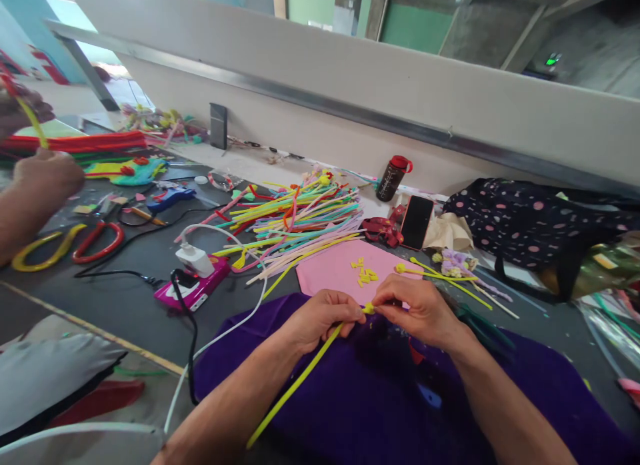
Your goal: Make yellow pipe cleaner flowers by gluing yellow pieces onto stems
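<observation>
My left hand (327, 316) pinches a long yellow pipe cleaner (300, 387) near its upper end, and the loose length slants down past my left forearm. Between my two hands a small yellow bundle (369, 308) shows at that end. The fingertips of my right hand (417, 308) are closed on the right side of this bundle; exactly what they grip is partly hidden. Just beyond my hands lies a pink sheet (325, 268) with several short yellow pieces (367, 276) on it. Finished-looking yellow stems with knobbed ends (435, 273) rest to its right.
Loose coloured pipe cleaners (305, 215) pile up behind the sheet. A magenta power strip (193, 288) with cables stands at left, near red-handled scissors (99, 243). A phone (417, 222), a bottle (393, 178) and a dotted bag (540, 218) are at the back right. A co-worker's hands (47, 175) work at far left.
</observation>
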A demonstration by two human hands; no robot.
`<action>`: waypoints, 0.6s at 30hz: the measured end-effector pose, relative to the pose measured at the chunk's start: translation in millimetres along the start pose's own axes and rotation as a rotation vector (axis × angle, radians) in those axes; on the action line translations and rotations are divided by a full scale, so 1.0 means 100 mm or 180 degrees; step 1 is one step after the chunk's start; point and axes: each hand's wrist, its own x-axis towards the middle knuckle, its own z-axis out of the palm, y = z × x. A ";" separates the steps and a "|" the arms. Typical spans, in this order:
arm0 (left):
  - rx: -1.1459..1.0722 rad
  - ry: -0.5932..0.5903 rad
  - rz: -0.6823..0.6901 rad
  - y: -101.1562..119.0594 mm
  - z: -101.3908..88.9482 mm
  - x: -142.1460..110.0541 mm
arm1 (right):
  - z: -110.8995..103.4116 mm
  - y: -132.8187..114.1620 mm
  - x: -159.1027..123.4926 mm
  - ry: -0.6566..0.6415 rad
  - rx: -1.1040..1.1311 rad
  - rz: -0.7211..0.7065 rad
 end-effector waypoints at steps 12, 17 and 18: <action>0.0519 0.0224 0.0107 0.03 0.06 -0.03 | 0.01 -0.03 -0.02 -0.0112 -0.0194 0.0027; 0.0615 0.0264 0.0140 0.02 0.06 -0.03 | 0.04 -0.04 -0.02 -0.0119 -0.0302 -0.0001; 0.0620 0.0271 0.0146 0.02 0.06 -0.03 | 0.04 -0.04 -0.02 -0.0112 -0.0334 -0.0023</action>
